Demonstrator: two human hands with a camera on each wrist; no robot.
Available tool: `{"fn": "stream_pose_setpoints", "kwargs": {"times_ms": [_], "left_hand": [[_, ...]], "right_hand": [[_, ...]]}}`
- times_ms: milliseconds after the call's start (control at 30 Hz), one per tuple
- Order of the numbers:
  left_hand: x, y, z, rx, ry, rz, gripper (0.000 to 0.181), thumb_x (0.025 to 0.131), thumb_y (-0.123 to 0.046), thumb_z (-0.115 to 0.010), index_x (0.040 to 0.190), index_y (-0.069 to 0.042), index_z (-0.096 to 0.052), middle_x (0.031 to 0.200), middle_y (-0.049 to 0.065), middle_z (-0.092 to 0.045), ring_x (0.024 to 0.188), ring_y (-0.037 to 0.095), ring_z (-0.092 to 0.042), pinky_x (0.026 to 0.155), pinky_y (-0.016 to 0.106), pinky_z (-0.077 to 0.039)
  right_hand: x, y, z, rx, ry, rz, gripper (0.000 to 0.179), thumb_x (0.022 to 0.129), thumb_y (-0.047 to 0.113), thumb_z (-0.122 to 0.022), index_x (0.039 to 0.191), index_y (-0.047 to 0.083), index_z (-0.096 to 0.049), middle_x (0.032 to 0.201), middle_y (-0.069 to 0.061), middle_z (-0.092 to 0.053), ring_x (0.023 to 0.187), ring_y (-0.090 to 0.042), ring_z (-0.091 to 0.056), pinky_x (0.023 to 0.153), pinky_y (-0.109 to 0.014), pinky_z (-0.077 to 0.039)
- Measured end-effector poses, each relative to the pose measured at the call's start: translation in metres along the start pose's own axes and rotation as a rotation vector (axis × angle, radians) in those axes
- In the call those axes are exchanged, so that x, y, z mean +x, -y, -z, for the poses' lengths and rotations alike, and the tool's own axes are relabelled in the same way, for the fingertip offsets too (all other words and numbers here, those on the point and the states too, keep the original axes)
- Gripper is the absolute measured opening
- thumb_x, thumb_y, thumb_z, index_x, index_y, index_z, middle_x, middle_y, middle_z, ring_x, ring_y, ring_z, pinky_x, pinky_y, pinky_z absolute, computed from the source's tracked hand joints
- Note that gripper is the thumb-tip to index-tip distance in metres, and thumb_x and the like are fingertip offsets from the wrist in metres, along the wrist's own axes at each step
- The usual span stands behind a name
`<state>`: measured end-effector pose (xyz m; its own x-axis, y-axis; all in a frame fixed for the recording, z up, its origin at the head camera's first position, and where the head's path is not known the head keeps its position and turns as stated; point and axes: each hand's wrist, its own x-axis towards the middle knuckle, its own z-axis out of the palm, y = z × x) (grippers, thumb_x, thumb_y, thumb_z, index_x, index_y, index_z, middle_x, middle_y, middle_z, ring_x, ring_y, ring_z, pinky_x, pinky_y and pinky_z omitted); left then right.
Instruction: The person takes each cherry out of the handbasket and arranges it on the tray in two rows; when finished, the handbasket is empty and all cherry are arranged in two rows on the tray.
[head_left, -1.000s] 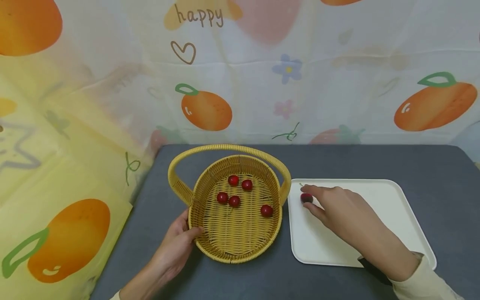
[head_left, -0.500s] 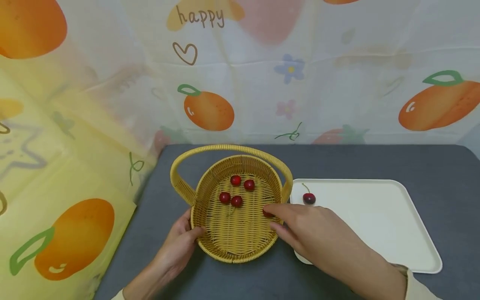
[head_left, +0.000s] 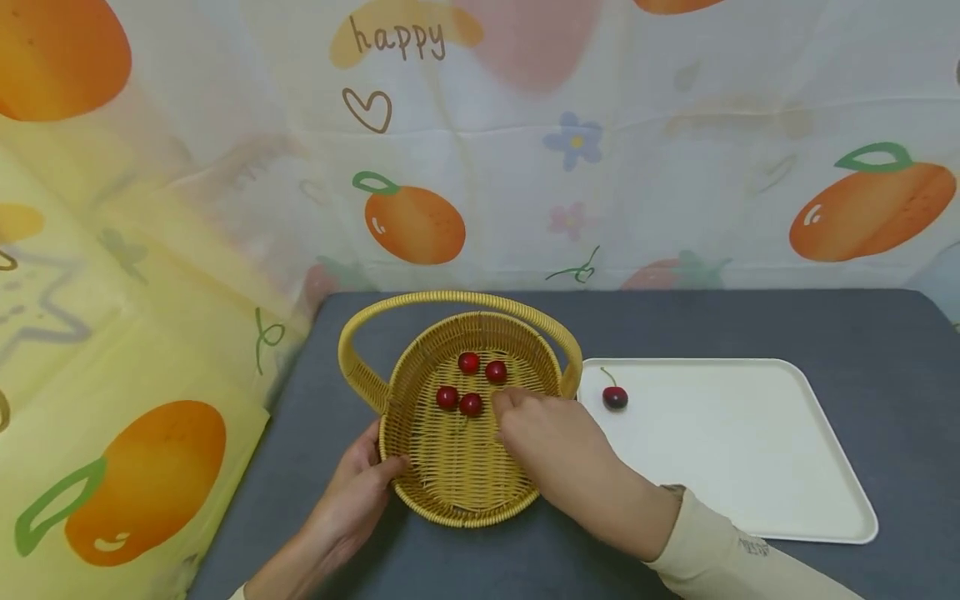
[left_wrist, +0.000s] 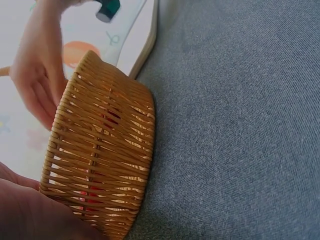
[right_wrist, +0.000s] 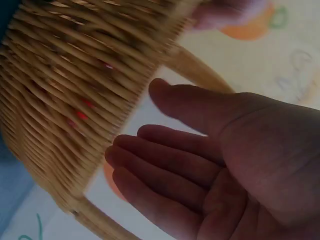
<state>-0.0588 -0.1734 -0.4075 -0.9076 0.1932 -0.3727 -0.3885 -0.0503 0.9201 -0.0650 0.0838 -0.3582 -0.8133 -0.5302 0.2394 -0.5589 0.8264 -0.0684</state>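
My left hand [head_left: 356,492] grips the one wicker basket [head_left: 457,479] at its left side, thumb hooked over the rim and fingers against the outer wall. I count four red cherries [head_left: 447,397] on its woven floor, two farther back and two side by side nearer me. My right hand [head_left: 566,450] hangs over the basket's right side, its four fingers loosely stretched and the thumb standing well apart, with nothing showing in its grasp. It hides that part of the floor, so I can't be sure there isn't another underneath. One darker cherry [head_left: 615,398] lies on the single white tray [head_left: 750,450], near its far left corner. Both basket and tray rest on one grey table [head_left: 750,325].
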Motion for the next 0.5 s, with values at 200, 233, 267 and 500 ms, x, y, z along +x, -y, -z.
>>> {"fn": "stream_pose_setpoints", "kwargs": {"times_ms": [200,233,267,500], "left_hand": [[0.000,0.000,-0.001,0.010,0.005,-0.008,0.073,0.100,0.011,-0.043,0.166,-0.003,-0.016,0.166,0.018,-0.032,0.152,0.033,-0.032,0.121,0.049,-0.031],[0.000,-0.001,-0.001,0.013,0.006,-0.008,0.073,0.100,0.011,-0.044,0.166,-0.003,-0.016,0.166,0.018,-0.031,0.152,0.033,-0.031,0.121,0.049,-0.031],[-0.001,-0.001,-0.001,0.015,0.004,-0.007,0.073,0.099,0.011,-0.044,0.166,-0.003,-0.016,0.166,0.018,-0.031,0.152,0.033,-0.031,0.121,0.048,-0.031],[-0.002,-0.001,-0.001,0.016,0.000,-0.007,0.073,0.100,0.011,-0.044,0.166,-0.002,-0.016,0.167,0.018,-0.030,0.152,0.032,-0.030,0.121,0.047,-0.032]], "right_hand": [[0.005,0.007,-0.027,-0.146,-0.004,-0.065,0.015,0.083,-0.005,-0.080,0.081,0.006,-0.070,0.069,-0.004,-0.063,0.062,-0.017,-0.063,0.048,-0.033,-0.054],[0.005,0.009,-0.030,-0.158,0.005,-0.076,0.016,0.082,-0.005,-0.080,0.078,0.007,-0.070,0.066,-0.004,-0.062,0.060,-0.017,-0.062,0.046,-0.033,-0.053],[0.006,0.010,-0.032,-0.171,0.012,-0.085,0.017,0.082,-0.005,-0.080,0.076,0.007,-0.070,0.065,-0.004,-0.061,0.059,-0.017,-0.061,0.045,-0.033,-0.053],[0.011,0.014,-0.039,-0.179,0.094,-0.122,0.023,0.084,0.000,-0.083,0.068,0.012,-0.071,0.062,-0.001,-0.061,0.055,-0.011,-0.056,0.045,-0.033,-0.054]]}}
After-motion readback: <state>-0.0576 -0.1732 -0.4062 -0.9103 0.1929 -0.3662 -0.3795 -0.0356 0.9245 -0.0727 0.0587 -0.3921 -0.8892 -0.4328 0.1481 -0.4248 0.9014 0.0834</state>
